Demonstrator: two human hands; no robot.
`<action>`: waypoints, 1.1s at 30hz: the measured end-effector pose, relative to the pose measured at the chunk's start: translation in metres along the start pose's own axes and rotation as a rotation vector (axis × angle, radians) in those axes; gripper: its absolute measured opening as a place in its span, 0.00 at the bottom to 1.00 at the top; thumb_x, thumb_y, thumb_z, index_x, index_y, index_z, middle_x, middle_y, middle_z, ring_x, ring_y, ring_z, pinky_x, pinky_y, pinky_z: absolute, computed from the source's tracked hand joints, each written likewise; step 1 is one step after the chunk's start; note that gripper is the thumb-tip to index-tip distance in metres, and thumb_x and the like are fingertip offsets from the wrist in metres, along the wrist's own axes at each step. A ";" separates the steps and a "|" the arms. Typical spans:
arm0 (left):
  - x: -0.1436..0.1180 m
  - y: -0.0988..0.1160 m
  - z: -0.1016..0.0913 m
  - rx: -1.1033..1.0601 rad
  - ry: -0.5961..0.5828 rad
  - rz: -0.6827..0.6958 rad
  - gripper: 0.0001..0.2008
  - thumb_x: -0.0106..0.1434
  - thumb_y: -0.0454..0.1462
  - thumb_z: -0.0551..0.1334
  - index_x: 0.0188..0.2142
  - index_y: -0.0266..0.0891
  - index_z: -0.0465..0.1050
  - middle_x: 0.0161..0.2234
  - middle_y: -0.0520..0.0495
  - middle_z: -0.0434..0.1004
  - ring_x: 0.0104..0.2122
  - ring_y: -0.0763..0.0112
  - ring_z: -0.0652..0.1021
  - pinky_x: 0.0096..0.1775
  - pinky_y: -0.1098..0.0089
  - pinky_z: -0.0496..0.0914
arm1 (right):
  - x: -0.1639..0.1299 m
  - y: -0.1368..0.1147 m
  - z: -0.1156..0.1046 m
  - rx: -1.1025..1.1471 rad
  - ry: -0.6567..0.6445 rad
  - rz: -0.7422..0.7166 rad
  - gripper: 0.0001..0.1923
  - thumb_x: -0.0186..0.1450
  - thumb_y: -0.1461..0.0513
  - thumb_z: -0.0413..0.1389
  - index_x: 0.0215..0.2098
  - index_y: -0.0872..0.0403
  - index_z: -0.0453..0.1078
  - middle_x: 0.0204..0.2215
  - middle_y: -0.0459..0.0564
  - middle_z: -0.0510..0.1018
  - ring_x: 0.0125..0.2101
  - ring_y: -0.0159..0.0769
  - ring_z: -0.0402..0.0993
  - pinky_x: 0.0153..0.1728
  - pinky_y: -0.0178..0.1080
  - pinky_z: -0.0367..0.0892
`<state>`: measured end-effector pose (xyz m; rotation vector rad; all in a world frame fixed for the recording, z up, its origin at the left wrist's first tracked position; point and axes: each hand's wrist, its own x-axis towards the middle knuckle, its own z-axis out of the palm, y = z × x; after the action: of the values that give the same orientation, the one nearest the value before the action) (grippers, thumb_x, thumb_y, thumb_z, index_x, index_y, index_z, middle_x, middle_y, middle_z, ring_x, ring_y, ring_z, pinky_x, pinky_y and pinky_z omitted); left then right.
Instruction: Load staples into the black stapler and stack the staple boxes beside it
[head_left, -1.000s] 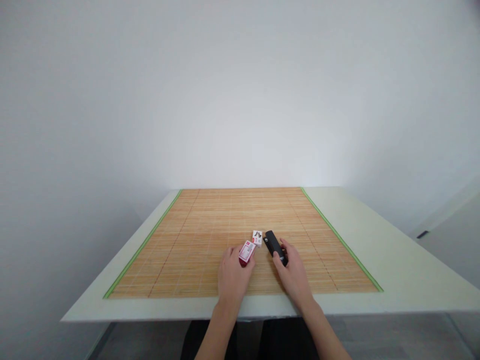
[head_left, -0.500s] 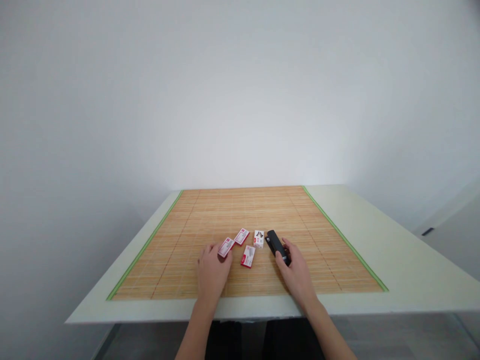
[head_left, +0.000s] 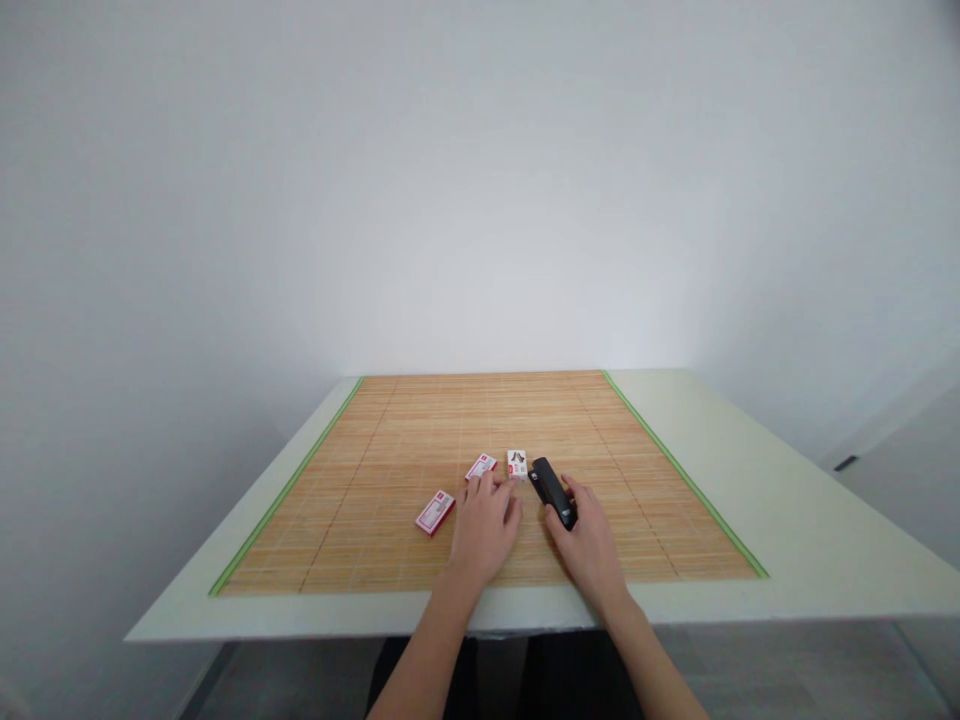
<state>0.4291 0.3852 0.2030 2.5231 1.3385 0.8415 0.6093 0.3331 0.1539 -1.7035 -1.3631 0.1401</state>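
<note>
My right hand (head_left: pixel 589 545) is closed around the near end of a black stapler (head_left: pixel 551 488), which lies slanted on the bamboo mat. My left hand (head_left: pixel 484 530), palm down with its fingers stretched forward and somewhat apart, covers the spot where one red-and-white box lay; that box is hidden from view. To the left of this hand, a small red-and-white box (head_left: pixel 435 512) lies flat and apart from it. Just beyond the fingertips is another red-and-white box (head_left: pixel 480 466), partly covered. A white box with a dark picture (head_left: pixel 517 463) stands between that box and the stapler.
The bamboo mat (head_left: pixel 420 420) with green edging covers the middle of a white table (head_left: pixel 757 480). Plain walls rise behind the table and at both sides. The table's front edge runs close to my body.
My left hand has let go of a red-and-white box, now lying farther left and nearer me. It has moved right over another box. The right hand still holds the stapler.
</note>
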 end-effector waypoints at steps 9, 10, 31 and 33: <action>-0.033 -0.004 0.003 0.027 0.017 -0.189 0.21 0.66 0.35 0.60 0.58 0.44 0.71 0.52 0.42 0.73 0.53 0.52 0.72 0.55 0.53 0.65 | -0.011 0.002 -0.009 0.033 0.032 0.038 0.13 0.68 0.56 0.55 0.49 0.51 0.71 0.44 0.55 0.77 0.46 0.49 0.73 0.50 0.50 0.69; -0.041 -0.004 0.001 0.007 -0.013 -0.168 0.21 0.65 0.33 0.60 0.57 0.45 0.71 0.52 0.43 0.74 0.53 0.53 0.72 0.55 0.54 0.65 | -0.013 0.005 -0.011 0.032 0.020 0.013 0.14 0.68 0.56 0.55 0.50 0.51 0.71 0.46 0.56 0.77 0.47 0.49 0.73 0.51 0.50 0.68; -0.077 0.004 -0.015 0.078 0.025 -0.094 0.20 0.69 0.46 0.61 0.60 0.53 0.72 0.60 0.46 0.72 0.56 0.52 0.70 0.59 0.49 0.62 | 0.038 -0.074 0.012 -0.012 -0.491 -0.367 0.18 0.63 0.61 0.65 0.52 0.49 0.75 0.49 0.52 0.77 0.52 0.46 0.69 0.55 0.47 0.63; -0.076 0.004 -0.015 0.077 0.032 -0.120 0.18 0.70 0.45 0.60 0.58 0.53 0.74 0.58 0.46 0.73 0.56 0.51 0.69 0.58 0.48 0.62 | 0.042 -0.087 0.020 -0.057 -0.496 -0.395 0.18 0.62 0.61 0.68 0.50 0.50 0.76 0.49 0.53 0.77 0.53 0.47 0.68 0.56 0.47 0.62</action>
<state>0.3908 0.3203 0.1864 2.4659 1.5433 0.8241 0.5513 0.3752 0.2215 -1.4619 -2.0613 0.3138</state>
